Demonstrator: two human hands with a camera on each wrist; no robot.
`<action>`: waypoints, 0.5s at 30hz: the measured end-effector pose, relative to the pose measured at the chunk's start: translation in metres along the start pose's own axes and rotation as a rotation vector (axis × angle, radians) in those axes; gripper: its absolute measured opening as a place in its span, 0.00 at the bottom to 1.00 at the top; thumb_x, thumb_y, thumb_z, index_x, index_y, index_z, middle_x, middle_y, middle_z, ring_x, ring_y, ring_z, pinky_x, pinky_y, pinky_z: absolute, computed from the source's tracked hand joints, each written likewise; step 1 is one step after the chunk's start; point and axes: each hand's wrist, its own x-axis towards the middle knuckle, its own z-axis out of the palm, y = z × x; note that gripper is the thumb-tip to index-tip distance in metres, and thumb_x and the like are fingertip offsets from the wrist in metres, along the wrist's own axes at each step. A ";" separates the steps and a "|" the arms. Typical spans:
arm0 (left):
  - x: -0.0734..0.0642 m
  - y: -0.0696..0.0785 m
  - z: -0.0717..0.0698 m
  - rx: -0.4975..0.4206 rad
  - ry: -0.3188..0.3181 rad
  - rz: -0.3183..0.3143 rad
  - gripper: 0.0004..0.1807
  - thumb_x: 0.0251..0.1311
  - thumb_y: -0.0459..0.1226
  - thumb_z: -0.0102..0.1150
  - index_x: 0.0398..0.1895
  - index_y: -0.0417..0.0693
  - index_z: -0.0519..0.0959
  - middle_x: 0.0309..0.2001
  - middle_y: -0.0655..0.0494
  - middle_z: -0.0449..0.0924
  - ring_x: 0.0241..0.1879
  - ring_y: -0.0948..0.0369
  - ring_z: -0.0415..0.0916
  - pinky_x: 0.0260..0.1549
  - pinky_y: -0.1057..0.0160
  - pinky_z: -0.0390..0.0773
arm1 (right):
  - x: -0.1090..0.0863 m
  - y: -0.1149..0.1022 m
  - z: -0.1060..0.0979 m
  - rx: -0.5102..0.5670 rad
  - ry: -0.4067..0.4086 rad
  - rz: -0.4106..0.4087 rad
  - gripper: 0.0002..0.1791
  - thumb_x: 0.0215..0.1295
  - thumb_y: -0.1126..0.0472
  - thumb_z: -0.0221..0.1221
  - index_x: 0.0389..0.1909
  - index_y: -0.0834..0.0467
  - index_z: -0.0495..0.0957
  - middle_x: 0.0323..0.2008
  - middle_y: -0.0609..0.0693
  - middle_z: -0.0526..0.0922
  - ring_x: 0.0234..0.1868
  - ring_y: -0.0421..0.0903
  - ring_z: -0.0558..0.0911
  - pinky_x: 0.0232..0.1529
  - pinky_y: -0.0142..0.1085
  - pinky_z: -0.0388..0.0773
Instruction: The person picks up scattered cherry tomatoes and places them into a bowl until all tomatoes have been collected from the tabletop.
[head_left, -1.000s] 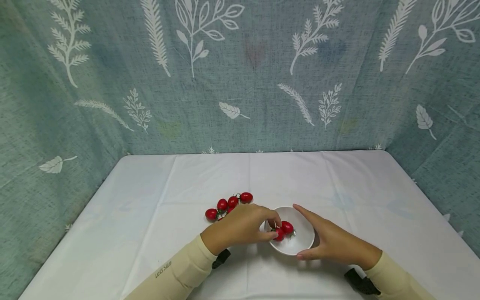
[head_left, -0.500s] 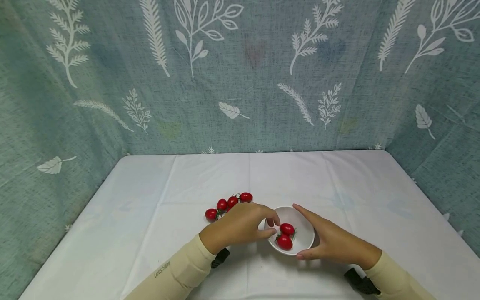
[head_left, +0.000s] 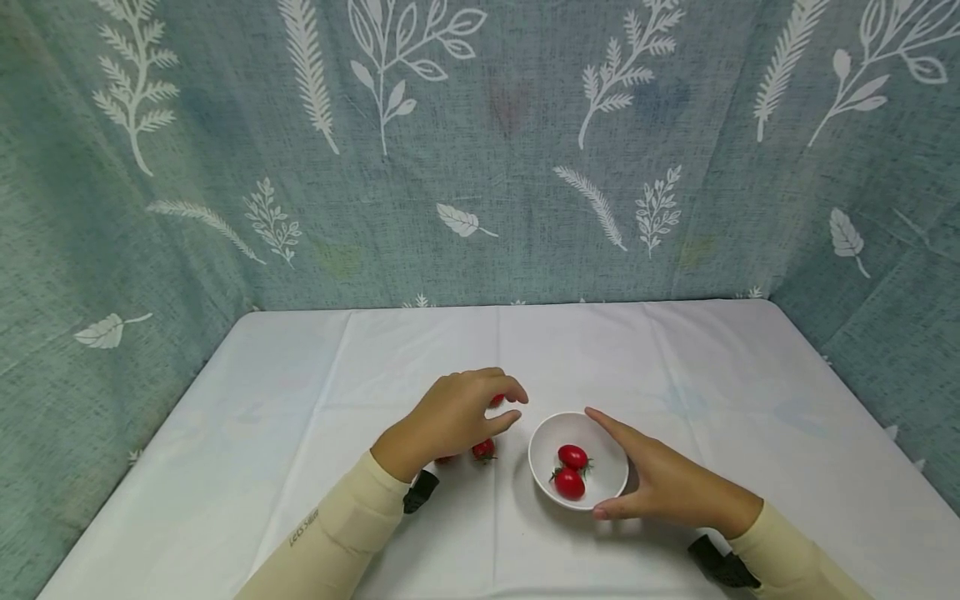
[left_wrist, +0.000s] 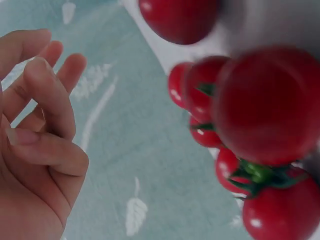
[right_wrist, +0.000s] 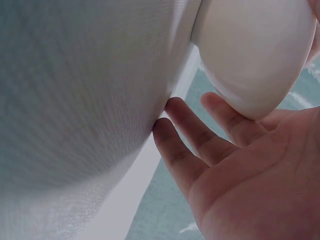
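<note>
My left hand [head_left: 450, 414] hovers over the cherry tomatoes left of the bowl, thumb and fingers apart and holding nothing. Beneath it, a red tomato [head_left: 483, 450] with a green calyx shows by the palm; the hand hides most of the others. In the left wrist view, several cherry tomatoes [left_wrist: 285, 212] lie beside that hand. The white bowl [head_left: 542, 454] contains two cherry tomatoes [head_left: 573, 457]. My right hand [head_left: 660, 487] holds the bowl's right side between thumb and fingers. The right wrist view has the bowl's outer wall [right_wrist: 255, 45] against the fingers, other fingertips touching the cloth.
A white cloth [head_left: 360, 358] covers the table. Behind it and along both sides hangs a green-blue curtain [head_left: 510, 217] with white leaf prints. Dark straps [head_left: 723, 567] sit at the wrists.
The left hand let go of a cherry tomato inside the bowl, then moved left and away over the tomatoes on the table. The right hand stays at the bowl.
</note>
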 end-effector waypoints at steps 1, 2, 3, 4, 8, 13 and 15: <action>0.000 -0.003 0.000 0.001 0.003 -0.015 0.10 0.63 0.43 0.66 0.47 0.57 0.84 0.42 0.62 0.84 0.38 0.62 0.81 0.35 0.63 0.78 | 0.000 0.000 0.000 0.001 -0.001 0.001 0.64 0.47 0.33 0.72 0.79 0.52 0.49 0.74 0.52 0.64 0.72 0.52 0.68 0.68 0.51 0.68; 0.000 -0.006 0.001 0.007 0.005 -0.030 0.11 0.63 0.42 0.66 0.47 0.57 0.84 0.42 0.61 0.84 0.38 0.61 0.81 0.34 0.63 0.77 | 0.000 0.000 0.000 0.002 -0.002 0.002 0.64 0.46 0.33 0.72 0.79 0.52 0.49 0.74 0.52 0.64 0.72 0.53 0.68 0.69 0.52 0.68; 0.000 -0.009 0.001 0.010 0.004 -0.047 0.11 0.62 0.42 0.66 0.48 0.57 0.84 0.43 0.61 0.84 0.37 0.61 0.81 0.34 0.62 0.77 | 0.000 0.000 0.000 0.002 -0.003 0.002 0.64 0.46 0.33 0.72 0.79 0.52 0.49 0.74 0.52 0.64 0.72 0.53 0.68 0.69 0.52 0.68; 0.000 -0.011 0.002 0.016 0.003 -0.061 0.12 0.62 0.42 0.66 0.48 0.56 0.84 0.44 0.60 0.84 0.36 0.61 0.81 0.33 0.61 0.78 | 0.000 0.000 0.000 0.002 -0.004 0.002 0.64 0.46 0.33 0.72 0.80 0.51 0.49 0.74 0.52 0.63 0.72 0.53 0.68 0.69 0.52 0.68; 0.000 -0.018 0.004 0.052 -0.010 -0.118 0.13 0.62 0.41 0.66 0.50 0.55 0.84 0.47 0.59 0.84 0.34 0.63 0.79 0.34 0.58 0.79 | 0.000 0.000 0.000 0.005 -0.008 0.003 0.64 0.47 0.32 0.71 0.80 0.51 0.49 0.75 0.53 0.63 0.73 0.54 0.67 0.69 0.53 0.67; 0.001 -0.023 0.008 0.081 -0.036 -0.173 0.14 0.62 0.42 0.67 0.51 0.55 0.84 0.50 0.58 0.84 0.32 0.63 0.78 0.36 0.56 0.80 | 0.000 0.000 0.000 0.009 -0.012 0.009 0.65 0.47 0.32 0.71 0.80 0.51 0.48 0.75 0.53 0.62 0.73 0.55 0.66 0.68 0.54 0.67; 0.001 -0.024 0.009 0.092 -0.041 -0.192 0.15 0.62 0.41 0.67 0.52 0.54 0.84 0.50 0.58 0.83 0.33 0.62 0.79 0.37 0.56 0.80 | 0.000 0.000 -0.001 0.006 -0.011 0.008 0.65 0.47 0.33 0.71 0.80 0.51 0.48 0.75 0.53 0.62 0.73 0.55 0.67 0.68 0.54 0.67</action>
